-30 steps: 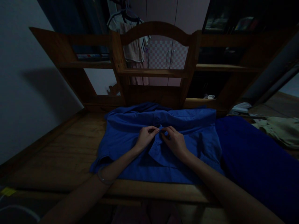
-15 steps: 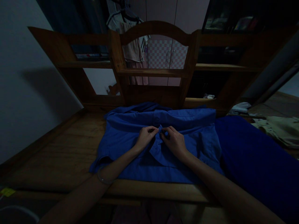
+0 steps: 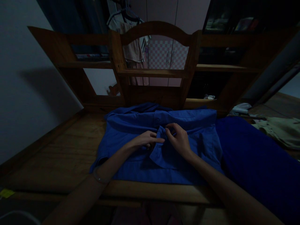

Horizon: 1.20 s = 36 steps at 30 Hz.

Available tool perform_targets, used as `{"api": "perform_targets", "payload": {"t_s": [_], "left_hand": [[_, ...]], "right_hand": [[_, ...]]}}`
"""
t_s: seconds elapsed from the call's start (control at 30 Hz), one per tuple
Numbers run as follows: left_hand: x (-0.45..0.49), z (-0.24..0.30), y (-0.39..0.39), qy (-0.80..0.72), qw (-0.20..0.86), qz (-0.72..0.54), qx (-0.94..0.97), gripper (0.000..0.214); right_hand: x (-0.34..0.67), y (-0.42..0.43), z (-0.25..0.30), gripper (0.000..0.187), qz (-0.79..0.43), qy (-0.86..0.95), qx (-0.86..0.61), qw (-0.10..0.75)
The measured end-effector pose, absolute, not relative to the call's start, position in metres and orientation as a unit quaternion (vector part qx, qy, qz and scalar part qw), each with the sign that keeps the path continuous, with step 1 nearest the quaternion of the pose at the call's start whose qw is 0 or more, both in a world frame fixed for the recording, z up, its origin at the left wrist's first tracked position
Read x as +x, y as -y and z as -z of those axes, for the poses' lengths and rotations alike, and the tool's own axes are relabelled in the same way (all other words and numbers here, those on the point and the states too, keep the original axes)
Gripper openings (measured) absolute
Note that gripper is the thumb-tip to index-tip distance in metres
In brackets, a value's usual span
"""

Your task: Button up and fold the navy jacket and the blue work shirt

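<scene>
A blue button-up shirt lies spread on the wooden desktop, its front placket running toward me down the middle. My left hand is closed on the placket's edge, one digit stretched over the cloth and the other fingers partly hidden beside it. Just right of the placket, my right hand has thumb and forefinger bent together on the shirt cloth near the top of the open flap. A round button shows above both hands. The lower corner of the flap is folded up off the layer beneath.
A wooden shelf unit rises along the far edge of the desktop. Dark blue cloth lies on the right, with pale cloth beyond it. A wall borders the left side.
My left hand has slid a little down the placket and now reaches across it. My right hand has moved slightly right, away from the left fingertips. The shirt stays in place.
</scene>
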<state>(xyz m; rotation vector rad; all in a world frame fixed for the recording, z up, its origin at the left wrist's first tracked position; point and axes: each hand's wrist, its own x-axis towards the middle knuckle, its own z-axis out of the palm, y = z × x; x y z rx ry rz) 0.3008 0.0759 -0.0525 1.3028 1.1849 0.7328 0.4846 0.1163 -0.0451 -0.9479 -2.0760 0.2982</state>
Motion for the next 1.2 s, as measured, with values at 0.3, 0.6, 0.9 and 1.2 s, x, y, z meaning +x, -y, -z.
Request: {"api": "perform_targets", "payload": {"t_s": [0.3,0.6,0.9,1.2], "left_hand": [[0.303,0.063,-0.082,-0.418,0.617,-0.437,0.504,0.032],[0.311,0.065,-0.083,-0.405,0.576,-0.526,0.477,0.055],[0.31,0.069,-0.085,-0.438,0.502,-0.527,0.527,0.045],[0.31,0.068,-0.084,-0.453,0.55,-0.513,0.479,0.042]], "right_hand": [[0.488,-0.113,0.03,0.018,-0.202,0.804,-0.341,0.443],[0.495,-0.092,0.021,0.017,-0.067,0.927,-0.188,0.317],[0.488,-0.099,0.032,0.022,0.05,0.965,-0.151,0.207],[0.49,-0.106,0.027,0.034,0.069,0.967,-0.137,0.202]]}}
